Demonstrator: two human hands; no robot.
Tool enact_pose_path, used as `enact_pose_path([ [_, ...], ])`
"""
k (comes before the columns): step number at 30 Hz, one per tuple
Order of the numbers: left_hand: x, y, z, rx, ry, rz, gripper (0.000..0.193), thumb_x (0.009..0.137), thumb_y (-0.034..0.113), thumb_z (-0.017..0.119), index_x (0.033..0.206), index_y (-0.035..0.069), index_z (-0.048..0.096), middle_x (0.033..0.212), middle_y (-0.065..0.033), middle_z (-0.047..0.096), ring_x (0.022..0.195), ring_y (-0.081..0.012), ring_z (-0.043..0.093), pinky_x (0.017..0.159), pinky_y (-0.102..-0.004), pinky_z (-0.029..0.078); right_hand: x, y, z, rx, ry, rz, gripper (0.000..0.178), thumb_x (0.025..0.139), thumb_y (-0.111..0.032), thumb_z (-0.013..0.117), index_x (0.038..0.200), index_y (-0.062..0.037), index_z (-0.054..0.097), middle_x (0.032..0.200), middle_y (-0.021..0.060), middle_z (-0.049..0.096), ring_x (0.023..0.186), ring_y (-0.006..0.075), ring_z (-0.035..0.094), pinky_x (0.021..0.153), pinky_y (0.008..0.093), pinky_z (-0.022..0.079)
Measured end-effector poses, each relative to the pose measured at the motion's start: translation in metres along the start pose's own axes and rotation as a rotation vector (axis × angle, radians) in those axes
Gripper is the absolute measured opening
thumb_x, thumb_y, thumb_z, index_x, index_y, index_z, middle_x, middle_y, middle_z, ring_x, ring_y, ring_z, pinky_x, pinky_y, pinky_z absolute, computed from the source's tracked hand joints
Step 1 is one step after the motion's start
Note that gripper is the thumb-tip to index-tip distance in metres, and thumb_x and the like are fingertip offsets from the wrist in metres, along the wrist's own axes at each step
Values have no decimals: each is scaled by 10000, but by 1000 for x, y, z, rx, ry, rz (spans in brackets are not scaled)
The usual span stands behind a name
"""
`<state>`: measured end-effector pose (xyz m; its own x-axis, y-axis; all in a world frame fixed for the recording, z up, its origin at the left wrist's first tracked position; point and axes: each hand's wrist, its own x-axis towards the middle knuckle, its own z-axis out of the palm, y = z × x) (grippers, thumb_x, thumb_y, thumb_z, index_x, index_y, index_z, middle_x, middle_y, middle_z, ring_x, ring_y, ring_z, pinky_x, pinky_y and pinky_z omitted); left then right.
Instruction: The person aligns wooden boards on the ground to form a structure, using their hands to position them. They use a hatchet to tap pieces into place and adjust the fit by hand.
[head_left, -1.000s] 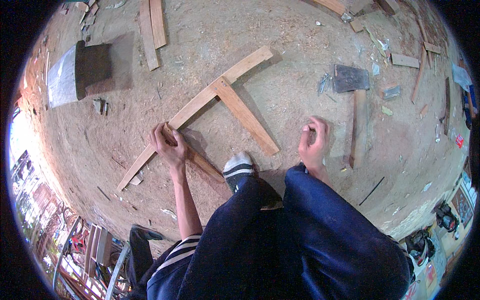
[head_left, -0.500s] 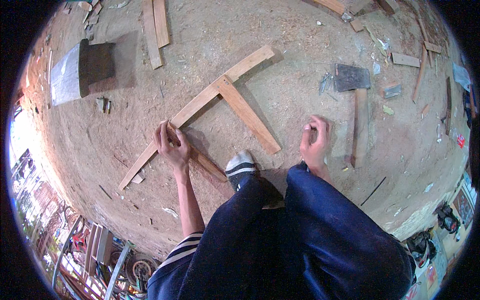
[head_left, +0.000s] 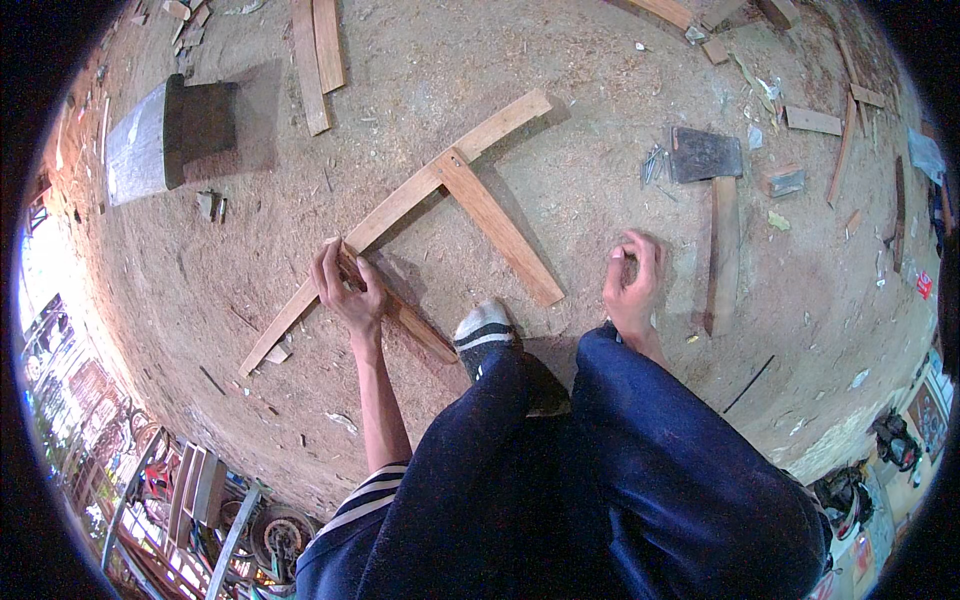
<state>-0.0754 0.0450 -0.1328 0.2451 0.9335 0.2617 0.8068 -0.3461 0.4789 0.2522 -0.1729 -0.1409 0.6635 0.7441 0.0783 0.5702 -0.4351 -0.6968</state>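
Observation:
A long wooden strip (head_left: pixel 400 212) lies aslant on the ground, with a shorter strip (head_left: pixel 500 228) joined to its side and dark fastener heads at that joint. A second short strip (head_left: pixel 418 325) meets it lower down. My left hand (head_left: pixel 350 292) is closed around this lower joint, thumb on the short strip and fingers over the long one, hiding the join. Off to the right, my right hand (head_left: pixel 632 285) hovers by my knee with curled fingers; whether it holds anything is hidden. Beyond it lies a hatchet (head_left: pixel 721 250) with a dark head, beside loose nails (head_left: pixel 655 165).
A metal block (head_left: pixel 140 145) stands at the far left, small metal pieces (head_left: pixel 211 206) near it. Two wooden strips (head_left: pixel 310 70) lie at the back. Wood offcuts (head_left: pixel 812 121) and scraps are scattered right. My socked foot (head_left: pixel 484 325) is beside the lower short strip.

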Motion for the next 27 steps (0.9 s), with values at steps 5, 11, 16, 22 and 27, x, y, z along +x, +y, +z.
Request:
enact_pose_path([
  [5, -1, -7, -2, -37, -21, -69, 357, 889, 105, 585, 1218, -19, 643, 1164, -214, 642, 1106, -397, 614, 977, -485, 485, -1, -1, 1, 19, 5, 25, 306, 913, -22, 637, 1219, -26, 622, 898, 99, 637, 978, 325, 578, 921, 482, 476],
  [11, 1, 1, 3, -95, -15, -1, 360, 914, 160, 561, 1214, -21, 643, 1150, -218, 635, 1071, -397, 611, 959, -479, 479, -1, 5, -4, -17, 6, 2, 306, 908, -17, 639, 1214, -25, 624, 892, 95, 635, 983, 314, 575, 926, 478, 473],
  [16, -3, -2, -4, -80, -44, -18, 356, 947, 148, 564, 1257, -19, 618, 1220, -220, 615, 1164, -394, 575, 1047, -489, 423, -1, 5, 0, 16, -2, 29, 298, 904, -16, 640, 1202, -22, 631, 895, 96, 636, 995, 314, 570, 929, 472, 470],
  [22, -11, -8, -10, -72, -78, -107, 397, 960, 103, 579, 1338, -16, 561, 1346, -242, 546, 1307, -415, 491, 1152, -498, 344, -3, 0, 3, 72, -13, 84, 289, 914, -16, 627, 1202, -7, 631, 929, 114, 635, 967, 318, 571, 897, 459, 477],
  [27, -6, -3, -5, -17, -95, -54, 475, 907, 87, 629, 1366, 11, 535, 1372, -217, 536, 1337, -418, 464, 1189, -535, 285, -3, -2, 0, 28, 5, 44, 292, 949, -60, 637, 1231, 15, 623, 958, 124, 649, 935, 290, 628, 890, 422, 499],
])
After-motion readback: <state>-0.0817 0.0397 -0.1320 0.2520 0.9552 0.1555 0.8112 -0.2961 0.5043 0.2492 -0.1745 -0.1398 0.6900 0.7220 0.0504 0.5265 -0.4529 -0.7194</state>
